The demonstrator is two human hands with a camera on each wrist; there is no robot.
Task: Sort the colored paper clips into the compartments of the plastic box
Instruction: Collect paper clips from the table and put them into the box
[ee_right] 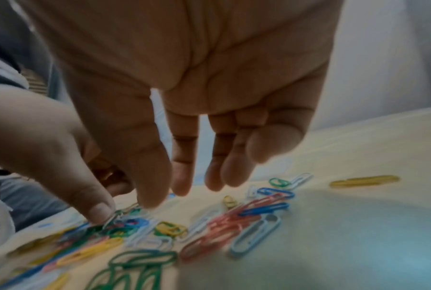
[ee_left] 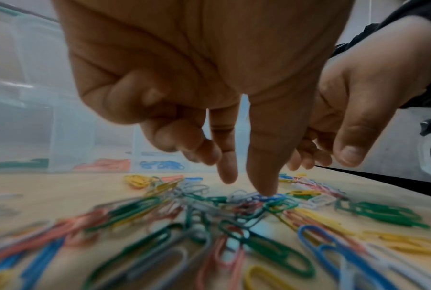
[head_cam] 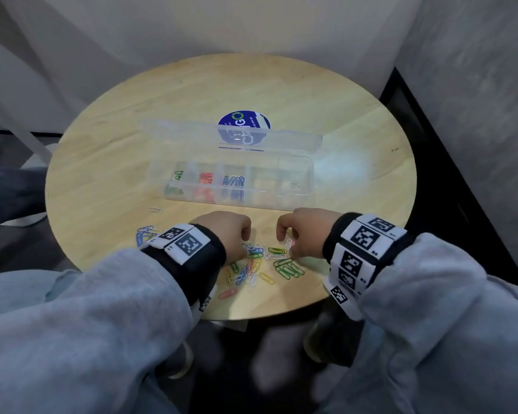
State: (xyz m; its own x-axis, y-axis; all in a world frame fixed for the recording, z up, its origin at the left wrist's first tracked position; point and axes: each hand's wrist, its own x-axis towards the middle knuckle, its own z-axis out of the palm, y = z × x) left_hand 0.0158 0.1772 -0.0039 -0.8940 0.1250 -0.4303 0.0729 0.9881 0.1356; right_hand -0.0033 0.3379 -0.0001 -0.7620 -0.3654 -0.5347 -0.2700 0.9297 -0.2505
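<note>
Both hands work over the mixed heap of paper clips (head_cam: 259,262) at the lower centre of the head view, on the round wooden table (head_cam: 102,162). The clear plastic box (head_cam: 237,180) lies above them in the frame with its lid thrown back; green, red and blue clips already sit in its left three compartments, and what lies in the paler right-hand ones is too faint to tell. The left hand (head_cam: 226,231) has its thumb (ee_left: 266,166) and forefinger pointing down, the thumb tip touching the tangle at the middle of the left wrist view and the other fingers curled; this grip does not seem to hold any clip yet. The right hand (head_cam: 302,231) hangs with fingers loose and slightly spread above the heap, its thumb tip low near a knot of green and blue clips; whether it pinches one I cannot tell. The main risk, as I judge it, is the tangle itself: the clips overlap and may be hooked together, so lifting one colour could drag others along into the wrong compartment. The hands are close together and could knock or scatter the heap toward the table's near edge, where the pink clip (head_cam: 227,293) already lies. Strays at the left, the blue cluster (head_cam: 144,233) and a lone white clip (head_cam: 156,209), could be overlooked.
</note>
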